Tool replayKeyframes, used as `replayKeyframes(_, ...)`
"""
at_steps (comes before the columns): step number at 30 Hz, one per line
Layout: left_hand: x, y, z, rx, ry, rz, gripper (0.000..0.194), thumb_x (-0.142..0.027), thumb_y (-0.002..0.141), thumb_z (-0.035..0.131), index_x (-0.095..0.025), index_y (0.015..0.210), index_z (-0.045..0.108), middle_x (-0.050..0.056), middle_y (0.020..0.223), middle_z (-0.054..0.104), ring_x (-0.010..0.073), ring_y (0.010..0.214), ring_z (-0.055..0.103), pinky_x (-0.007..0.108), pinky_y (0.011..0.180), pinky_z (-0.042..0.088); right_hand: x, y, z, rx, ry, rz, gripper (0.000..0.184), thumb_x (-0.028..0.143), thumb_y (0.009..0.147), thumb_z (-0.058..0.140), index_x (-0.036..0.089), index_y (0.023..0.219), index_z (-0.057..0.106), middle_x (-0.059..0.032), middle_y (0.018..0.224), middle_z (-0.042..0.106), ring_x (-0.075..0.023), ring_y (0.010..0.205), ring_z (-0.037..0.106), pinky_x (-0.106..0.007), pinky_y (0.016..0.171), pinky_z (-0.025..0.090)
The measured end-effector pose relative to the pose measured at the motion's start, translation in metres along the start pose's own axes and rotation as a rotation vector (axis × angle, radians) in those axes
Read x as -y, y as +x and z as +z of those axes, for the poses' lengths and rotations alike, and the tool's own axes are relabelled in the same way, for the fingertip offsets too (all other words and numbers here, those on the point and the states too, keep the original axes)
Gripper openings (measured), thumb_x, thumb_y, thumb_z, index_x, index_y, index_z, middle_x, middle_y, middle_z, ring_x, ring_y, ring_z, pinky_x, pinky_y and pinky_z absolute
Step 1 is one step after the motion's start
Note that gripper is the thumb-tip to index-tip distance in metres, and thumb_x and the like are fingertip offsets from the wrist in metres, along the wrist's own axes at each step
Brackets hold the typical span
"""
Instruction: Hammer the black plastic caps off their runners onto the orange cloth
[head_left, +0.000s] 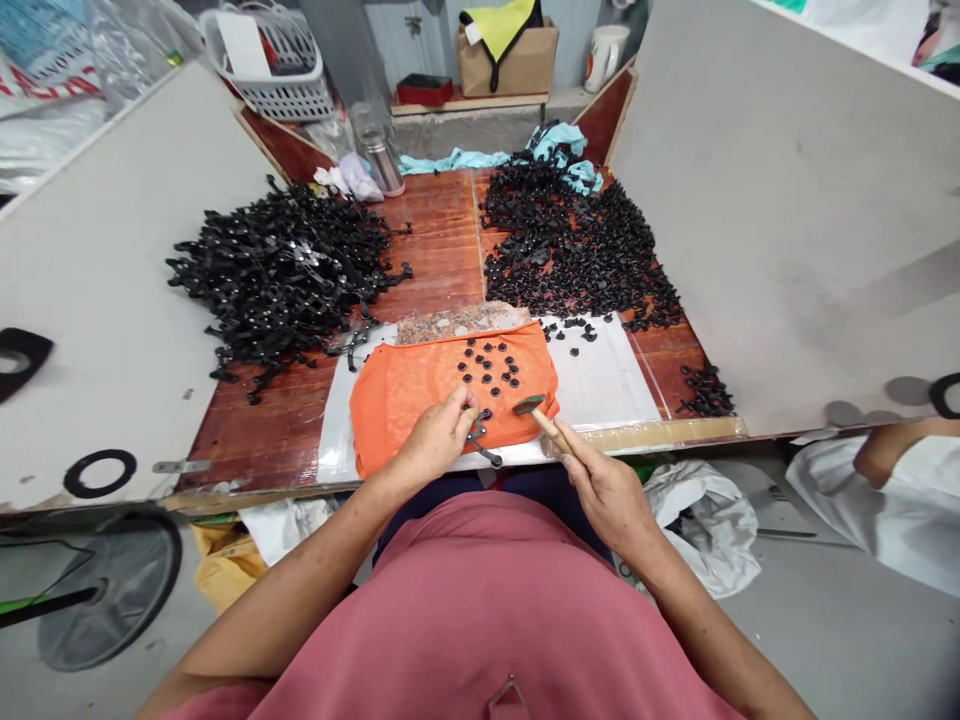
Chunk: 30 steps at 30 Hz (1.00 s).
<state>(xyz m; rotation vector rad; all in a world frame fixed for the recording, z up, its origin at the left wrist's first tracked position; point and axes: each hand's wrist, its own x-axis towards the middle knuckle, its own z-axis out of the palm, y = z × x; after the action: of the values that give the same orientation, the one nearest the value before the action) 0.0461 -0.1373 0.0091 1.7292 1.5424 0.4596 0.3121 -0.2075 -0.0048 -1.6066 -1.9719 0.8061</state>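
An orange cloth (pixel 397 400) is stretched over a slab in front of me, with several small round black parts (pixel 487 379) lying on it. My left hand (pixel 442 430) rests at the cloth's near edge, its fingertips pinched on a branched black rubber piece (pixel 477 432). In my right hand (pixel 604 490) is a small hammer with a light wooden handle (pixel 553 432). Its dark greenish head (pixel 529 404) is over the right side of the cloth, near the black piece. Whether the head touches the cloth I cannot tell.
A big heap of branched black pieces (pixel 285 270) lies at left, and a spread of small black parts (pixel 577 250) at right. Grey boards (pixel 810 200) flank the wooden table (pixel 435 240). A steel flask (pixel 382 162) and a white basket (pixel 277 95) stand at the back left.
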Motion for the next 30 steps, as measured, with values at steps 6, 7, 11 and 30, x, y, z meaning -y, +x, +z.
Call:
replayKeyframes(6,0.001,-0.001,0.001,0.032,0.04,0.001,0.011,-0.025,0.099,0.038,-0.024,0.105,0.048,0.005,0.093,0.072,0.0222,0.089,0.072,0.033,0.079,0.052,0.028,0.016,-0.013,-0.046,-0.061,-0.23,0.053,0.026,0.11,0.041,0.026,0.163,0.038,-0.0096,0.131,0.074,-0.0218,0.109,0.074,-0.032,0.095,0.057)
replayKeyframes(7,0.002,-0.001,0.0,0.028,0.059,0.004,0.012,-0.026,0.1,0.039,-0.024,0.105,0.049,0.005,0.093,0.072,0.0226,0.089,0.072,0.033,0.08,0.052,0.029,0.019,-0.011,-0.028,-0.107,-0.233,0.053,0.025,0.109,0.041,0.026,0.163,0.039,-0.0095,0.124,0.076,-0.0222,0.104,0.075,-0.033,0.092,0.058)
replayKeyframes(11,0.002,-0.002,-0.001,0.019,0.106,0.006,0.01,-0.025,0.1,0.04,-0.024,0.104,0.048,0.005,0.095,0.073,0.0223,0.088,0.072,0.033,0.08,0.052,0.026,0.024,-0.003,0.016,-0.253,-0.227,0.051,0.023,0.109,0.043,0.026,0.16,0.045,-0.0079,0.107,0.08,-0.023,0.089,0.077,-0.033,0.082,0.06)
replayKeyframes(30,0.003,-0.005,-0.001,0.104,-0.003,0.023,0.017,-0.033,0.1,0.037,-0.023,0.104,0.05,0.007,0.099,0.074,0.022,0.09,0.07,0.033,0.081,0.053,0.021,0.026,0.005,0.11,-0.09,-0.152,0.052,0.023,0.108,0.041,0.028,0.16,0.044,-0.0087,0.132,0.074,-0.0235,0.11,0.075,-0.034,0.093,0.059)
